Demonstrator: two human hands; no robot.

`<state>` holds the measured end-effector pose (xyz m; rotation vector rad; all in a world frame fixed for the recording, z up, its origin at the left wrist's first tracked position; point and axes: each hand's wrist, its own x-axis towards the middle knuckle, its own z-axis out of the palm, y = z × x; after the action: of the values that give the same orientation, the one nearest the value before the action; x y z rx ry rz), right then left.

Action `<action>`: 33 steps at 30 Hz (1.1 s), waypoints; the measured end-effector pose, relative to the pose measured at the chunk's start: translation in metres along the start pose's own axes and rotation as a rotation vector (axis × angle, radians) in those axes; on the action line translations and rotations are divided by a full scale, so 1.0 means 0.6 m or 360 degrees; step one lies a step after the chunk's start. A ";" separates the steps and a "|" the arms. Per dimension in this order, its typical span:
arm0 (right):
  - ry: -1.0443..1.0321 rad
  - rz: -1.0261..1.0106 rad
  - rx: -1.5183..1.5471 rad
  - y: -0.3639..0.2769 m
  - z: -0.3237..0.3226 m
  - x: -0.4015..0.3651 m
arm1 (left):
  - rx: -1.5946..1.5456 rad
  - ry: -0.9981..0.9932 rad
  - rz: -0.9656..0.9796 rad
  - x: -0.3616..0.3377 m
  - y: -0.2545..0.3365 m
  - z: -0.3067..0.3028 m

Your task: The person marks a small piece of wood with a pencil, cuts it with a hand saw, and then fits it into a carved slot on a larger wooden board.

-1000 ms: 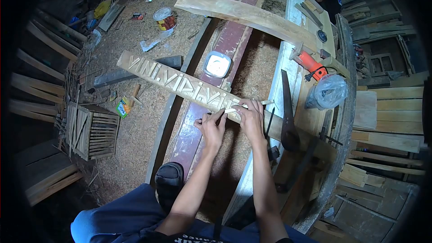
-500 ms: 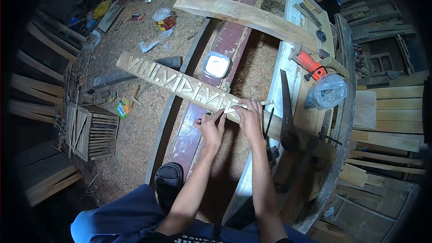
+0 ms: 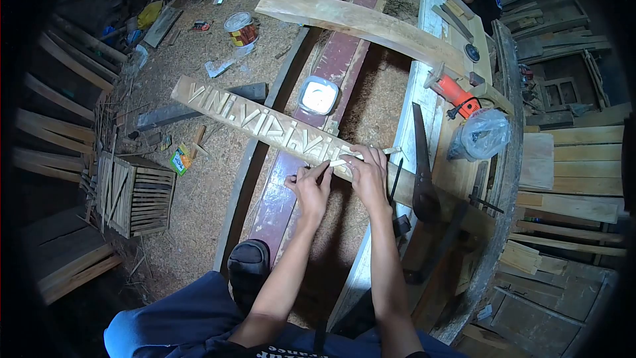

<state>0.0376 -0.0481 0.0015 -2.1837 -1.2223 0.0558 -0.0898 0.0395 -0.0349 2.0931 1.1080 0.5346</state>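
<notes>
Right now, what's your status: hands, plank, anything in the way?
Right hand holds thin strip onto carved plank. Left fingers at strip's end. Saw lies beside, clear of hands.

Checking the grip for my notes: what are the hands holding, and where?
The right hand pins a thin wood strip near its middle against the carved plank; the left hand touches its end.
</notes>
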 end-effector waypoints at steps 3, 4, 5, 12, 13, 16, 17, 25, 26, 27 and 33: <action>0.0032 0.0020 0.0003 -0.003 0.000 0.000 | -0.0005 0.0006 -0.0004 -0.001 0.004 0.000; 0.0033 0.0020 0.0002 -0.003 -0.001 0.000 | 0.0001 0.0013 -0.0008 -0.001 0.005 -0.001; 0.0044 0.0014 0.0002 -0.003 -0.002 -0.001 | 0.0000 0.0014 -0.0007 0.000 0.007 -0.002; 0.0237 0.0187 -0.0022 -0.006 -0.025 -0.024 | 0.0003 0.0004 -0.0013 -0.002 0.005 0.000; 0.0313 0.0265 -0.0126 -0.002 -0.027 -0.035 | 0.0001 0.0000 -0.0017 -0.001 0.003 0.002; 0.0572 0.0590 -0.0258 -0.006 -0.034 -0.070 | 0.0026 0.0047 0.0034 -0.001 0.001 0.004; 0.0562 0.0675 -0.0385 0.000 -0.034 -0.082 | 0.0024 0.0044 0.0038 -0.002 0.000 0.005; 0.0557 0.1008 -0.0275 0.014 -0.025 -0.108 | -0.0002 0.0051 0.0038 -0.002 0.000 0.003; 0.0517 0.1045 -0.0228 0.017 -0.024 -0.108 | 0.0000 0.0054 0.0036 -0.003 -0.003 0.005; 0.0476 0.1082 -0.0181 0.017 -0.024 -0.108 | -0.0001 0.0024 0.0014 -0.002 -0.001 0.003; 0.0587 0.1158 0.0075 0.034 -0.015 -0.110 | -0.0002 -0.0007 -0.0003 -0.002 0.002 0.001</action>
<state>0.0181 -0.1119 -0.0190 -2.3484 -0.1929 -0.0194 -0.0896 0.0379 -0.0345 2.0908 1.1068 0.5296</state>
